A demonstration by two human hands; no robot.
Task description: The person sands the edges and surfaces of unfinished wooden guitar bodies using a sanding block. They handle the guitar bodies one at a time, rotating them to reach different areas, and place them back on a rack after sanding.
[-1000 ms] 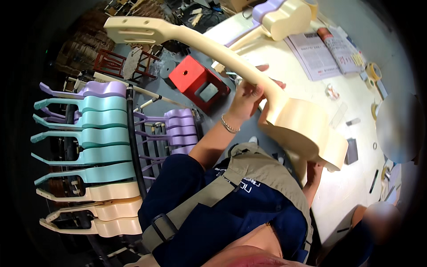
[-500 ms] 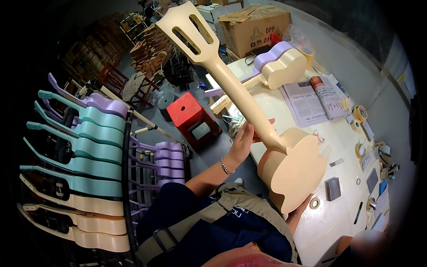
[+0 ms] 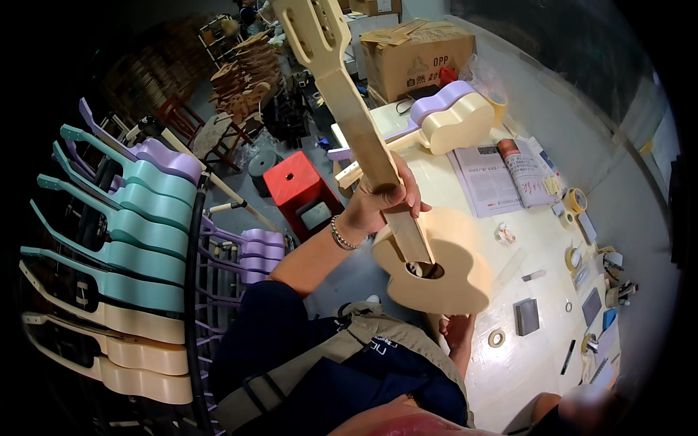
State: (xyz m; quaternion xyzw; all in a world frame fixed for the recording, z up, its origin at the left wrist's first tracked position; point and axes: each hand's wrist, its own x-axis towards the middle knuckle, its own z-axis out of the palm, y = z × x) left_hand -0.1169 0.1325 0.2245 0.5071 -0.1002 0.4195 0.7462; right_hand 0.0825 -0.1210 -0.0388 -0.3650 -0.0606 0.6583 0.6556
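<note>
An unfinished cream ukulele (image 3: 436,280) is held up in front of me, its front with the round sound hole facing me. My left hand (image 3: 385,196) is wrapped round the neck just above the body, thumb across the fretboard side. The slotted headstock (image 3: 314,33) points up and away, its tip cut off by the picture's upper edge. At the body's lower end, my right hand (image 3: 456,331) grips the rim, its fingers partly hidden. The neck's front is bare, without strings or frets.
A rack (image 3: 195,291) of teal, cream and purple ukuleles stands at left. On the white table (image 3: 502,378) lie a purple and a cream ukulele (image 3: 458,123), a newspaper (image 3: 483,182), tape rolls (image 3: 496,338) and a grey block (image 3: 526,317). A red stool (image 3: 298,185) and cardboard box (image 3: 418,62) stand beyond.
The ukulele has been turned from its back to its front and brought lower and left. My left hand now wraps the neck from the front. My right hand stays at the body's lower end.
</note>
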